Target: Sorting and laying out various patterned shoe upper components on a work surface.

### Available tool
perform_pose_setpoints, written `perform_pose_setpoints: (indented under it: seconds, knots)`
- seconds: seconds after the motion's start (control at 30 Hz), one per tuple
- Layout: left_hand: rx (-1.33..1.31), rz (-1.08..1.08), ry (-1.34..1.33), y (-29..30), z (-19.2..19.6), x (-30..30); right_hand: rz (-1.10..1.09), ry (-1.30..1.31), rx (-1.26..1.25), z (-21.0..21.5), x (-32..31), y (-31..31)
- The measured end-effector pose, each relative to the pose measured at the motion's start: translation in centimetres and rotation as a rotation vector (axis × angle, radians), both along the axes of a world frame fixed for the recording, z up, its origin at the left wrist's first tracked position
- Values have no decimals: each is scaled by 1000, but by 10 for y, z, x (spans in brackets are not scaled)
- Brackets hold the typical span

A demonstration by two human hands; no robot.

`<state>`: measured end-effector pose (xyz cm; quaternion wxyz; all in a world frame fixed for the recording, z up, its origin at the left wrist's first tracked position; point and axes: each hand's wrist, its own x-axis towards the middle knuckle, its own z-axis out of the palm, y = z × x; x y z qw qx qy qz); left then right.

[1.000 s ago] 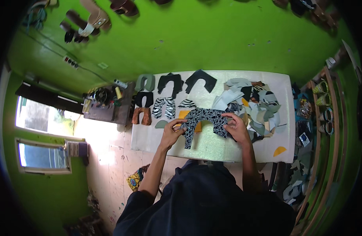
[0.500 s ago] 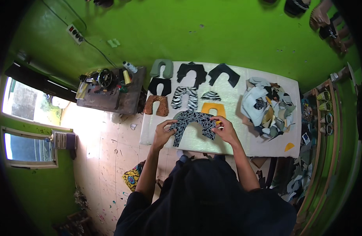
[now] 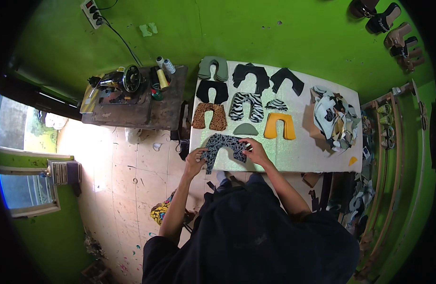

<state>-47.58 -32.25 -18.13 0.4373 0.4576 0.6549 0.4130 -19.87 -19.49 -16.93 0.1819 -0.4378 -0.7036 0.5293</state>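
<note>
A black U-shaped piece of material with a pale line pattern (image 3: 220, 141) is spread between my two hands at the table's near edge, its curve away from me. My left hand (image 3: 195, 161) pinches its left arm, and my right hand (image 3: 255, 152) has fingers closed on its right side. Just beyond it lie a green half-moon piece (image 3: 246, 129) and a yellow U-shaped stack (image 3: 279, 126). Brown spotted pieces (image 3: 209, 117), zebra-striped pieces (image 3: 246, 107), a small zebra half-moon (image 3: 277, 104), black pieces (image 3: 212, 92) and green pieces (image 3: 213, 68) sit farther back.
A box heaped with scraps (image 3: 335, 118) stands on the right of the white-covered table (image 3: 296, 163). To the left, a sewing machine (image 3: 118, 81) and thread cones (image 3: 161, 78) occupy a dark table. Shelves with sandals (image 3: 387, 125) line the right wall.
The view has shifted, so the table sits higher and farther right. The patterned piece has come nearer to me, uncovering the green half-moon and the yellow stack. Both hands still hold it.
</note>
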Motion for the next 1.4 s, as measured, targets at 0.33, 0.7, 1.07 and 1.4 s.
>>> perform_pose_setpoints:
  seconds: [0.33,0.7,1.07,1.4]
  knots:
    - [66,57,275,5,-52,-20,24,-99,117,-40,-33,-16]
    - [98,-17,555,11,-61,-23,40,-329,253,-37,-46,-18]
    - [-42,-56,668,7,-48,-27,120,-428,272,-44,-40,-23]
    - [-43,-178,350,56,5,-7,-93,-92,133,-3,-6,-17]
